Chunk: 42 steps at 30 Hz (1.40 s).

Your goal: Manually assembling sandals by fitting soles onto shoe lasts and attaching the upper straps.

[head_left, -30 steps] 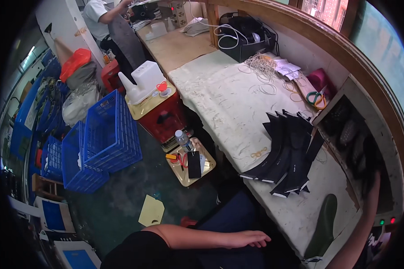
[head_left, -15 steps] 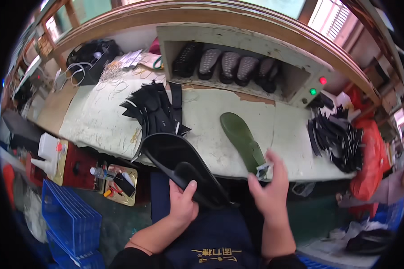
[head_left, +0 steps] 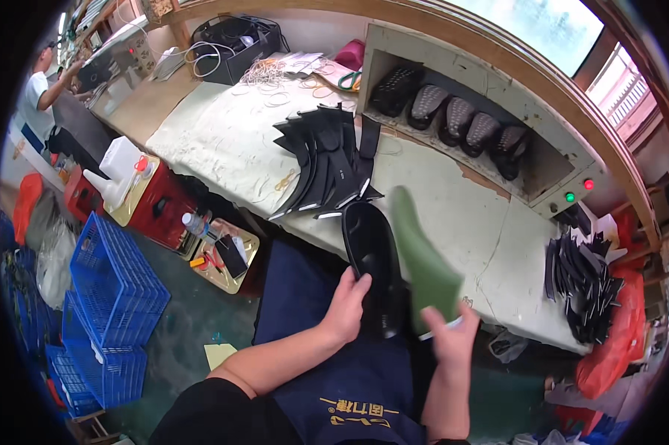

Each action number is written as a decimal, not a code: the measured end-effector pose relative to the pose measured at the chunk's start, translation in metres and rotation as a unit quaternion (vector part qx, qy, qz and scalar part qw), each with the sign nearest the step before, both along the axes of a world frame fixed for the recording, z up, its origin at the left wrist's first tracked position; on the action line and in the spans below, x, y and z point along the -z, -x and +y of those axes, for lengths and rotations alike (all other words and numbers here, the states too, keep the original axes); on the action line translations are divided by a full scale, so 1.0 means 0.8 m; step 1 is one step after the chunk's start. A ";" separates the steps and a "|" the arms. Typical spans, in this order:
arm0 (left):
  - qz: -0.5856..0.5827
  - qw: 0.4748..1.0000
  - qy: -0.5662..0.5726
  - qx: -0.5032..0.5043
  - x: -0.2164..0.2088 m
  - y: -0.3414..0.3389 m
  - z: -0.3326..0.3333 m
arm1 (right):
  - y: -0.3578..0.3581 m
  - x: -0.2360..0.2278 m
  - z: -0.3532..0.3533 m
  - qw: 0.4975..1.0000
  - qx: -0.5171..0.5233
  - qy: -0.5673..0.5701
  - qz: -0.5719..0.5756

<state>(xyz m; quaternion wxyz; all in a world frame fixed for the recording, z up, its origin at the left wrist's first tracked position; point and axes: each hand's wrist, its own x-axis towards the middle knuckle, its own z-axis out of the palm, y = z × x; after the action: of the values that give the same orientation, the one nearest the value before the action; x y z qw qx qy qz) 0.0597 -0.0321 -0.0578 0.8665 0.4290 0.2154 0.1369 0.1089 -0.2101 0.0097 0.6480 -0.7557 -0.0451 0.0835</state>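
My left hand is closed on the side of a black, foot-shaped shoe sole piece with a raised rim, its rounded end tilted up toward the table. Close beside it, my right hand grips the lower end of a green insole, slightly smeared by motion. Whether the two pieces touch cannot be made out. Just beyond the black piece, a fanned pile of black strap-like pieces lies on the pale table cover.
An open cabinet at the back holds several dark studded shoes. More black strips hang near a red bag at right. Blue crates, a small tray and a white jug stand left. A person is far left.
My right hand, open beside the green insole before, has closed on it and lifted it off the table beside the black piece. The view has turned left.
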 end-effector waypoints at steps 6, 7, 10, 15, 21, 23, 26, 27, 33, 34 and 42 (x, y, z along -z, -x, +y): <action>-0.066 0.947 0.313 0.021 -0.032 0.025 0.008 | 0.069 -0.019 0.036 0.872 -0.090 0.268 -0.400; -0.101 0.937 0.333 0.033 -0.029 0.027 0.016 | 0.071 -0.018 0.037 0.866 -0.106 0.242 -0.425; -0.098 0.952 0.288 0.034 -0.022 0.031 0.031 | 0.081 -0.031 0.017 0.882 -0.179 0.196 -0.389; -0.195 0.937 0.285 0.059 -0.032 0.026 0.050 | 0.083 -0.012 -0.011 0.922 -0.365 0.004 -0.131; -0.248 0.913 0.299 0.127 -0.032 0.034 0.043 | 0.066 0.000 0.020 0.991 0.001 0.050 -0.127; -0.261 0.892 0.336 0.150 -0.029 0.038 0.043 | 0.069 0.002 0.019 0.994 0.073 0.039 -0.075; -0.176 0.929 0.294 0.141 -0.017 0.050 0.059 | 0.083 0.009 -0.006 0.984 -0.166 -0.042 0.048; -0.133 0.943 0.272 0.137 -0.013 0.054 0.060 | 0.084 0.015 -0.013 0.984 -0.163 -0.042 0.055; -0.090 0.816 0.525 0.225 0.006 0.089 0.024 | 0.105 0.067 -0.016 0.901 -0.396 -0.167 0.058; -0.128 0.790 0.543 0.253 0.011 0.094 0.020 | 0.111 0.070 -0.014 0.879 -0.439 -0.179 0.043; -0.217 0.709 0.582 0.334 0.023 0.105 0.006 | 0.082 0.090 0.001 0.948 -0.199 -0.047 -0.244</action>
<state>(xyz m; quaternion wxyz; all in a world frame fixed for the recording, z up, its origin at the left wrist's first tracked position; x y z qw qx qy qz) -0.0247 -0.0274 -0.0758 0.9564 -0.1580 -0.0989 -0.2248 0.0436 -0.2096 -0.0622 0.6221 -0.6977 -0.3545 0.0218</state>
